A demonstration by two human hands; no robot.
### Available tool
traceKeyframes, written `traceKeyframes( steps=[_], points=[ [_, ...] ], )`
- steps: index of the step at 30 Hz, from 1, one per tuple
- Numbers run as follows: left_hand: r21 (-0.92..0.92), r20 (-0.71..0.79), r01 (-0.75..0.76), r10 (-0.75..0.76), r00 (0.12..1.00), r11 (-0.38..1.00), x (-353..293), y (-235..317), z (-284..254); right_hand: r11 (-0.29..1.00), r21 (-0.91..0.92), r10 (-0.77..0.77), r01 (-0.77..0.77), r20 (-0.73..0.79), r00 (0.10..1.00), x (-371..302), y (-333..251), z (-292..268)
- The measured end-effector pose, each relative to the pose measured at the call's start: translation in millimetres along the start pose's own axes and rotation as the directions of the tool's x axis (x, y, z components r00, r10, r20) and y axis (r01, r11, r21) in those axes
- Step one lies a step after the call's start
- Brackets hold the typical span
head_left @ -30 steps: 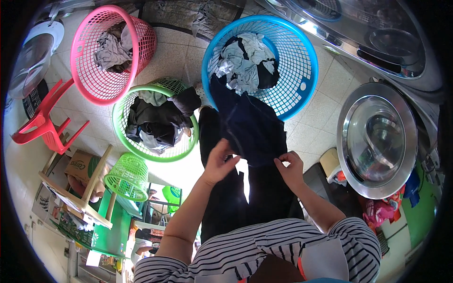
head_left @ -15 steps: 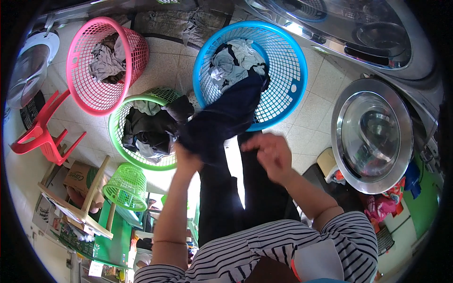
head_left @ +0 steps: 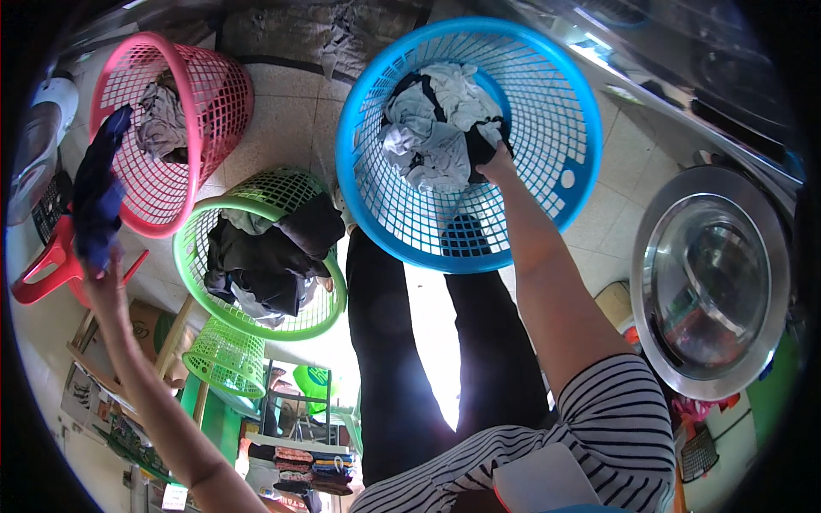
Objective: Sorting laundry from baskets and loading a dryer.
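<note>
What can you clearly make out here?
Blue basket: 1, blue, top centre
Pink basket: 1, pink, upper left
Green baskets: 2, green, left, smaller one below
Clothes: several, grey, white, black, in three larger baskets
Dark cloth: 1, navy, upper left
Chair: 1, red, left
Round door: 1, silver, right
Box: 1, brown, lower left
Folded clothes: several, mixed colours, bottom left
Left fingers: one set, bare, gripping dark cloth
Right fingers: one set, bare, inside blue basket
Trousers: 1 pair, black, centre
Striped shirt: 1, white, bottom
</note>
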State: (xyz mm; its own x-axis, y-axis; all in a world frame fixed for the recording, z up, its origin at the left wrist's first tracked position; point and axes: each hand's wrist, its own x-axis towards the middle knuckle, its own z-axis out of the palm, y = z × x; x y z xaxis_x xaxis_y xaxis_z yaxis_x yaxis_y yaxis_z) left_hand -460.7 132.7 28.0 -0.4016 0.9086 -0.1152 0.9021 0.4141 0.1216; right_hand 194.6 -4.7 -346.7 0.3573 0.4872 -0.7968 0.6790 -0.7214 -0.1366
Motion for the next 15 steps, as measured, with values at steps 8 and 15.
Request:
traceKeyframes(
  steps=[8, 15],
  points=[
    [-0.663, 0.329, -0.042, 0.342, 0.88, 0.748, -248.9, 232.4, 181.1, 0.959, -0.086, -0.274, 0.271, -0.016, 0.962, -59.1, 42.2, 7.2],
    [-0.001, 0.981, 1.0, 0.193, -0.003, 0.021, -327.6, 315.7, 238.0, 0.745, 0.652, -0.35, 0.141, 0.203, 0.914, -263.6, -8.7, -91.5]
  ],
)
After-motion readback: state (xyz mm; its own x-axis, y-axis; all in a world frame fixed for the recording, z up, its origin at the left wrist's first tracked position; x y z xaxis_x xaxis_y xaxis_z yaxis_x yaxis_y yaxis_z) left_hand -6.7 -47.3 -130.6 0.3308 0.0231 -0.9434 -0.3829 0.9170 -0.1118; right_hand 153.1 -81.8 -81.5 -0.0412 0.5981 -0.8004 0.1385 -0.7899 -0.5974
